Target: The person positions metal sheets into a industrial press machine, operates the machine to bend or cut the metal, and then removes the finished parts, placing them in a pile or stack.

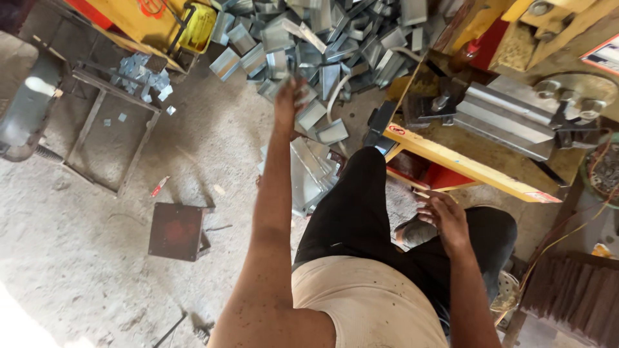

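Left hand (290,96) stretched to twelve o'clock, fingers closed around a bent metal piece (302,87) from the shiny pile (322,45), right hand (445,219) loose, holding nothing, on the knee at four o'clock

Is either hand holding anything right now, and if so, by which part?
The left hand grips a bent metal piece at its lower end, over the pile. The right hand holds nothing and rests at the knee.
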